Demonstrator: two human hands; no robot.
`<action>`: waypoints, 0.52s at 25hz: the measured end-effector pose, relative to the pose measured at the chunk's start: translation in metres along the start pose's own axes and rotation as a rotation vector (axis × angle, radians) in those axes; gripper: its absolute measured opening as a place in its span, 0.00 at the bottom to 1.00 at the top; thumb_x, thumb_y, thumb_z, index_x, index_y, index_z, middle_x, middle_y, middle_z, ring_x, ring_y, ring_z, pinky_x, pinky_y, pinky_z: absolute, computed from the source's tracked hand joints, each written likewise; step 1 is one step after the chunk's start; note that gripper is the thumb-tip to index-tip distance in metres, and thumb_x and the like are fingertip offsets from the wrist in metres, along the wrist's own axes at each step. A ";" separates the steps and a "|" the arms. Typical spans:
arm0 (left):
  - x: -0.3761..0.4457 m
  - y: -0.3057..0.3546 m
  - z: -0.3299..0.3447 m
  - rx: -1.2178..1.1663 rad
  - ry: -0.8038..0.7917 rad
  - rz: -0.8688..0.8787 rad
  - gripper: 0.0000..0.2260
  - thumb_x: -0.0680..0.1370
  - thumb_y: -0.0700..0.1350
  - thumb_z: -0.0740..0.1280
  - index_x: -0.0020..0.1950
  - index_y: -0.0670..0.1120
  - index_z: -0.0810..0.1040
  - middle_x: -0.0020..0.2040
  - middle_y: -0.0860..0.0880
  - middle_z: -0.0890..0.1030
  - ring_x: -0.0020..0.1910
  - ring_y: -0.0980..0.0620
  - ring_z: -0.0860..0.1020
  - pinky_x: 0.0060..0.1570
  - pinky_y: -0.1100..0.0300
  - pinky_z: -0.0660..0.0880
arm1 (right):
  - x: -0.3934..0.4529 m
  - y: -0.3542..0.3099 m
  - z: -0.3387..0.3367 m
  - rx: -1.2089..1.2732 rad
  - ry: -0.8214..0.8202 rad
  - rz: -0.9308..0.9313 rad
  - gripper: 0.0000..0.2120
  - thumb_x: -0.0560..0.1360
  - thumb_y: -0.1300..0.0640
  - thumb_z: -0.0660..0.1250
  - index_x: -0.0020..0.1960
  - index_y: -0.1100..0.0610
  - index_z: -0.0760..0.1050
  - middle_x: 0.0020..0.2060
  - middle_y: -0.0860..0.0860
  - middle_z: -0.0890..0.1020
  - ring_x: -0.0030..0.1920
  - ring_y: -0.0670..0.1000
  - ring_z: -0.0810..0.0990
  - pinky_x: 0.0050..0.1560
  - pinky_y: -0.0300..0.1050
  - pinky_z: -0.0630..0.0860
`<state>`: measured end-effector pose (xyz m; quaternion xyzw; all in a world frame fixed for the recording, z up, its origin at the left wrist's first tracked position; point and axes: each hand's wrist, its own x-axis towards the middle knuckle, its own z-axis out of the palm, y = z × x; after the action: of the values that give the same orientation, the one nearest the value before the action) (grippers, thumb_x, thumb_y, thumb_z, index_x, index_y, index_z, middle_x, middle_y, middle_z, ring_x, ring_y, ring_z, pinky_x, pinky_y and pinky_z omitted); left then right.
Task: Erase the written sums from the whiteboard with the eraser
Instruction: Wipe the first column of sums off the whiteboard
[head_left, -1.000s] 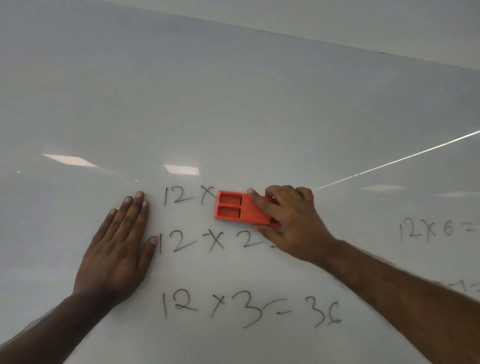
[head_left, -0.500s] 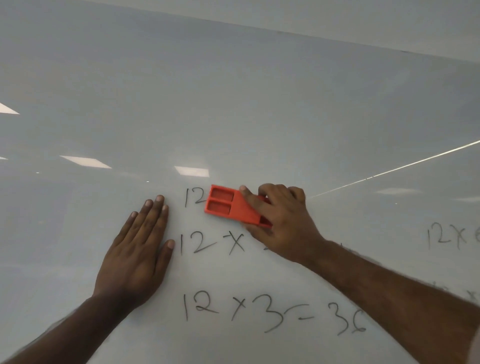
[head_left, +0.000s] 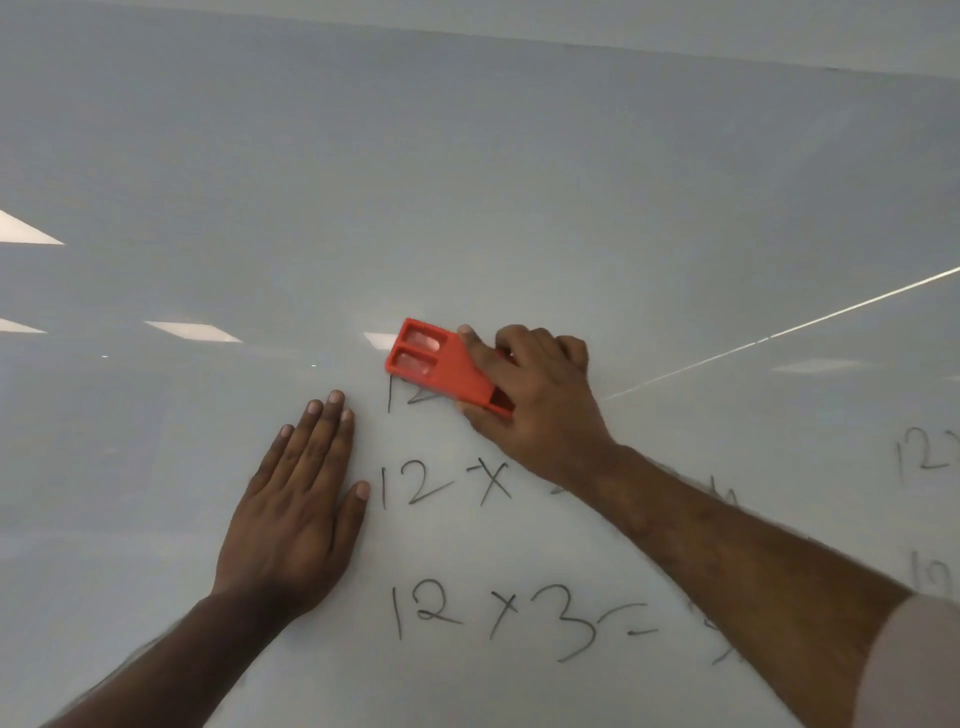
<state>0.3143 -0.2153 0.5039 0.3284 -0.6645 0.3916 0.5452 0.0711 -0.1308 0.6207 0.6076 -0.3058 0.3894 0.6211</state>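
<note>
My right hand (head_left: 535, 410) grips a red eraser (head_left: 441, 366) and presses it flat on the whiteboard (head_left: 467, 182), over the top sum; only a stroke of its "12" (head_left: 397, 400) shows under the eraser's lower edge. Below it stand "12 x" (head_left: 441, 483) and "12 x 3 =" (head_left: 519, 618), their right ends hidden by my right forearm. My left hand (head_left: 298, 504) lies flat on the board, fingers together, just left of the sums and holding nothing.
More faint sums (head_left: 927, 460) show at the board's right edge. A thin bright line (head_left: 779, 332) runs diagonally across the right side. Ceiling-light reflections (head_left: 192, 331) sit on the left. The board's top edge (head_left: 675, 54) runs along the top.
My right hand has slid the eraser leftwards along the top sum, wiping its "x" and covering most of the "12". The left hand stays flat on the board.
</note>
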 end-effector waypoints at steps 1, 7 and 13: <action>0.000 0.000 0.000 0.001 0.004 -0.012 0.30 0.84 0.54 0.52 0.83 0.40 0.54 0.84 0.44 0.54 0.83 0.50 0.50 0.81 0.55 0.47 | -0.007 -0.005 0.000 0.033 -0.024 -0.087 0.30 0.74 0.42 0.66 0.73 0.55 0.72 0.51 0.52 0.75 0.49 0.54 0.75 0.52 0.50 0.61; -0.004 -0.002 0.001 0.019 0.015 -0.035 0.31 0.84 0.54 0.51 0.83 0.40 0.53 0.84 0.44 0.53 0.83 0.48 0.51 0.80 0.53 0.49 | -0.025 0.039 -0.022 -0.065 -0.076 -0.324 0.29 0.76 0.41 0.65 0.72 0.54 0.72 0.52 0.52 0.77 0.50 0.53 0.76 0.55 0.51 0.61; -0.005 -0.003 0.001 0.023 0.001 -0.035 0.30 0.84 0.53 0.51 0.83 0.41 0.52 0.84 0.45 0.52 0.83 0.49 0.49 0.81 0.54 0.47 | 0.014 -0.015 0.008 -0.015 0.047 0.056 0.30 0.73 0.43 0.68 0.71 0.55 0.73 0.50 0.52 0.76 0.48 0.55 0.75 0.50 0.51 0.61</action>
<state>0.3170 -0.2178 0.4994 0.3462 -0.6538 0.3898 0.5485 0.0920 -0.1368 0.6250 0.5846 -0.3108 0.4186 0.6216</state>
